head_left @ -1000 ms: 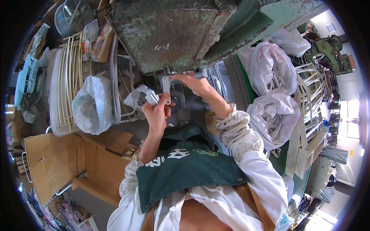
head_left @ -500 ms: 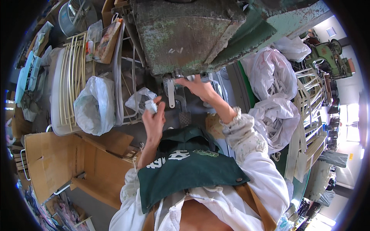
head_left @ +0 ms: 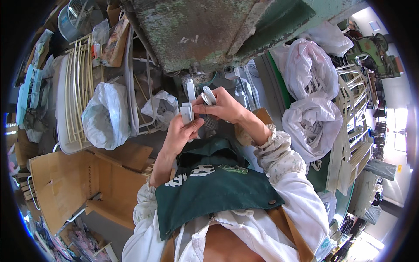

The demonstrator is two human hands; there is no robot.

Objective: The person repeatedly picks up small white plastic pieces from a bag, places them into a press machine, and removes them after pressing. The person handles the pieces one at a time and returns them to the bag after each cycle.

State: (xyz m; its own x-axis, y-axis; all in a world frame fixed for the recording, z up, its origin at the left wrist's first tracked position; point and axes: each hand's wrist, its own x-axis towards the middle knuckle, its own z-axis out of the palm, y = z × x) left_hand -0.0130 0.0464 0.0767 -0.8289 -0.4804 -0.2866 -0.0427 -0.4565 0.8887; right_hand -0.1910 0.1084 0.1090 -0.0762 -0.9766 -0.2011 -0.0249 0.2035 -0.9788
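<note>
My left hand [head_left: 178, 133] is closed around a small stack of white channel-shaped pieces [head_left: 187, 113], their ends standing above the fingers. Close beside it, my right hand [head_left: 224, 107] grips white flat strips [head_left: 209, 94] with rounded ends; its fingertips almost meet the left-hand stack. Whether the two hands touch is hard to tell. Just beyond them, a white strip [head_left: 190, 88] sticks out toward me from under the worn green machine [head_left: 205, 35]. The machine's working point is partly in shadow.
To the left stand a white plastic bag [head_left: 106, 115], a rack of pale rods [head_left: 78, 96] and an open cardboard box [head_left: 65, 183]. White sacks of pieces [head_left: 312, 126] stand at the right, beside bundled pale slats [head_left: 349, 153]. A smaller bag [head_left: 161, 107] hangs near my left hand.
My right hand has come back from the machine toward me and now grips white strips. My left hand has moved up and right, so both hands are close together.
</note>
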